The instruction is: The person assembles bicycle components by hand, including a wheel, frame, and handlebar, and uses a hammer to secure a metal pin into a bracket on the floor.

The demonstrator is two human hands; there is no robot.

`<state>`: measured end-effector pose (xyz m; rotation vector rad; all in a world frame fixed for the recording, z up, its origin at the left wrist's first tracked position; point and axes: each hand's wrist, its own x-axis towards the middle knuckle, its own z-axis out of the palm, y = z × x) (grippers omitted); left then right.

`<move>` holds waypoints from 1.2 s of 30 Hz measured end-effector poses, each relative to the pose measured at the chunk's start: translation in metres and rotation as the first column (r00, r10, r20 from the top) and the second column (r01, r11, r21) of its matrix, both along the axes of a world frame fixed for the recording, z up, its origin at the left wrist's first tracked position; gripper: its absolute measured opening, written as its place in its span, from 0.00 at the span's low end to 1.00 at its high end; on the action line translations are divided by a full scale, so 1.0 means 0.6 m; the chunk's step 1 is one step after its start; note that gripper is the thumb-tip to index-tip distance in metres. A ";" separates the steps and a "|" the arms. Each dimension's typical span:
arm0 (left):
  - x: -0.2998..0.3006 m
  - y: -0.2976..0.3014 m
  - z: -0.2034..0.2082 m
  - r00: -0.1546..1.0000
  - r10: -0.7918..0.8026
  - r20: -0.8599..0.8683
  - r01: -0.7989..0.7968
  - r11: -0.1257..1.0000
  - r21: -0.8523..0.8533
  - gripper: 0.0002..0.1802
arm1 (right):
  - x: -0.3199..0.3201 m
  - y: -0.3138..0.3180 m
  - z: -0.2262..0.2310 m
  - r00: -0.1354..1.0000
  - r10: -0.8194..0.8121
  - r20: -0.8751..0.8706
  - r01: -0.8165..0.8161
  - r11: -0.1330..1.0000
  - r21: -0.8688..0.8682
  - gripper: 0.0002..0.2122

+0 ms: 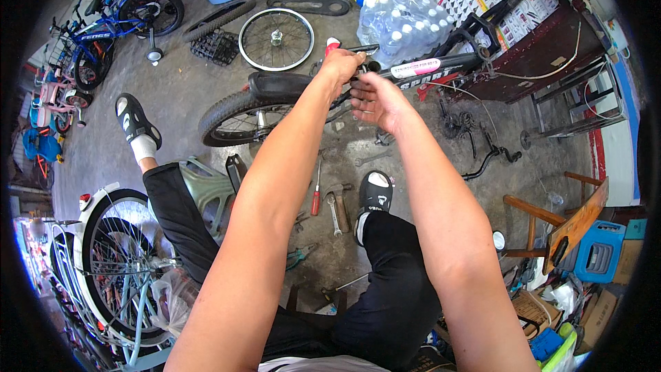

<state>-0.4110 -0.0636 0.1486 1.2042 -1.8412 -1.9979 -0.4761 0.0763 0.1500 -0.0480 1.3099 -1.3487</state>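
Between my arms and the far floor lies a black bicycle frame with a white and pink patch. Its wheel with a black tyre and a black mudguard points left. My left hand is closed at the end of the frame, its fingers pinched together; what they grip is hidden. A red and white piece shows just beyond that hand. Close beside it, my right hand is held under the frame end with fingers curved and apart, seemingly holding nothing.
A screwdriver, a hammer and spanners lie between my feet. Beyond the frame are a bare wheel rim and wrapped water bottles. A crank set lies right; a wooden stool and a white-rimmed wheel flank me.
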 end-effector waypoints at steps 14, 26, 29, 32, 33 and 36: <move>0.004 0.007 0.006 1.000 0.005 -0.021 -0.005 1.000 0.021 0.15 | -0.002 0.004 0.008 0.995 0.036 -0.097 -0.033 0.999 0.028 0.11; 0.001 0.008 0.006 1.000 -0.019 0.007 0.019 0.999 -0.026 0.18 | -0.001 0.000 0.002 0.984 0.027 -0.174 -0.020 0.999 0.042 0.08; -0.001 0.003 0.001 1.000 -0.023 0.005 0.023 1.000 0.003 0.18 | 0.003 -0.008 -0.002 0.989 0.026 -0.148 -0.025 1.000 0.009 0.07; -0.004 0.003 0.005 1.000 -0.024 0.014 0.024 1.000 -0.008 0.17 | 0.000 -0.007 -0.005 0.973 0.032 -0.227 -0.011 0.996 0.094 0.06; -0.003 0.004 0.003 0.999 -0.025 0.022 0.025 0.999 -0.021 0.17 | -0.002 -0.004 -0.009 0.964 -0.008 -0.264 0.037 0.994 0.104 0.07; -0.004 0.001 0.000 0.999 -0.030 0.025 0.030 0.999 -0.024 0.18 | -0.011 0.002 -0.007 0.929 -0.155 -0.336 0.179 0.983 0.044 0.10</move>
